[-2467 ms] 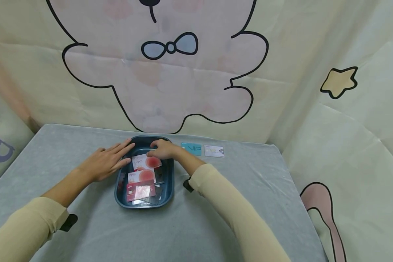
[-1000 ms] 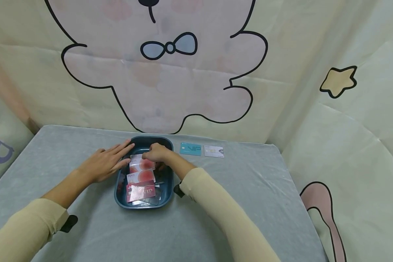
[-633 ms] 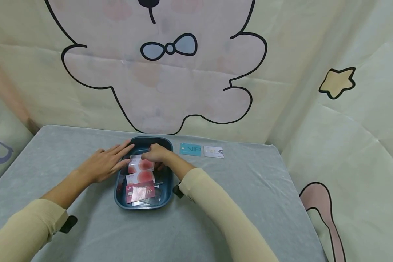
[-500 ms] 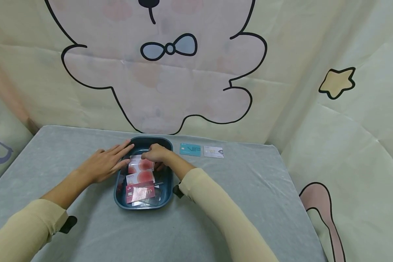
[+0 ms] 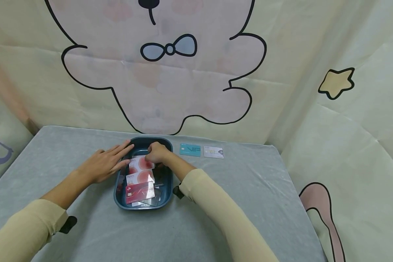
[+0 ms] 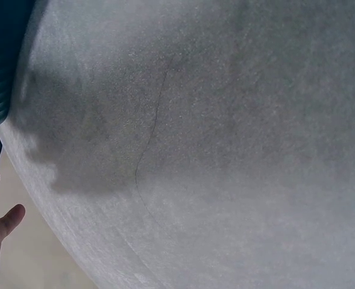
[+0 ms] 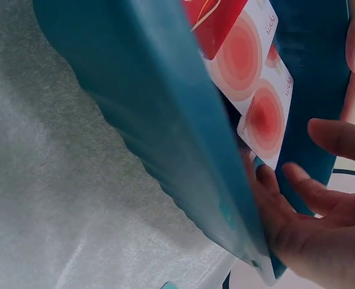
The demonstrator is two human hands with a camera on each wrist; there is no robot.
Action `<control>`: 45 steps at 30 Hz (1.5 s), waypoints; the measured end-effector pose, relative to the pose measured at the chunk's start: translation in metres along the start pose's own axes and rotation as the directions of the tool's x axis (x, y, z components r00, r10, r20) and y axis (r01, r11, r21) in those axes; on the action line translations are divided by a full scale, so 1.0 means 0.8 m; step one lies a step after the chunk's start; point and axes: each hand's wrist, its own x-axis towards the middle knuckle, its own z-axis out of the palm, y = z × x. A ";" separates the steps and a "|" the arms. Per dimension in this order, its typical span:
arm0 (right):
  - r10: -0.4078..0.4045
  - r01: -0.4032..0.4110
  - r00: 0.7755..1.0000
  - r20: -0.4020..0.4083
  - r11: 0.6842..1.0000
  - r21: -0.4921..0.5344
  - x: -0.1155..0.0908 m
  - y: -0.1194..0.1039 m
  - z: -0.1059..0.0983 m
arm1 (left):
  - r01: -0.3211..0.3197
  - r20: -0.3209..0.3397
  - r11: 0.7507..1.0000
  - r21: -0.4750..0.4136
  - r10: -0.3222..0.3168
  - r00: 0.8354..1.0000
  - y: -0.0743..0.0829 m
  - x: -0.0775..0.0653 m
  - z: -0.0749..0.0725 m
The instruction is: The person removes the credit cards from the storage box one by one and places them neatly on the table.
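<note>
A dark blue tray point(image 5: 168, 182) holds several cards. Upper in it lies a white card with red circles point(image 5: 135, 162), overlapping another similar white card point(image 5: 133, 177); a pink-red card point(image 5: 139, 192) and clear cards point(image 5: 157, 198) lie below. My left hand point(image 5: 104, 163) rests on the tray's left rim with fingers straight. My right hand point(image 5: 158, 153) reaches into the tray at the upper card's edge. In the right wrist view, its thumb and forefinger stand apart, and its lower fingers point(image 7: 266, 176) bend near the card's corner. Their contact with the card is partly hidden.
Right of the tray, a teal VIP card point(image 5: 190, 149) and a white card point(image 5: 213, 152) lie side by side on the grey cloth-covered table point(image 5: 235, 182). A printed curtain point(image 5: 199, 98) hangs behind the table.
Over the earlier frames, my right hand moves left and down, and the upper white card shifts left. Since half a second ago, that hand has edged slightly right. My left hand stays put.
</note>
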 end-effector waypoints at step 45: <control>-0.453 0.461 0.888 -0.081 0.873 0.161 -0.027 0.056 -0.076 | 0.019 0.018 1.000 -0.024 -0.019 1.000 0.001 0.001 0.002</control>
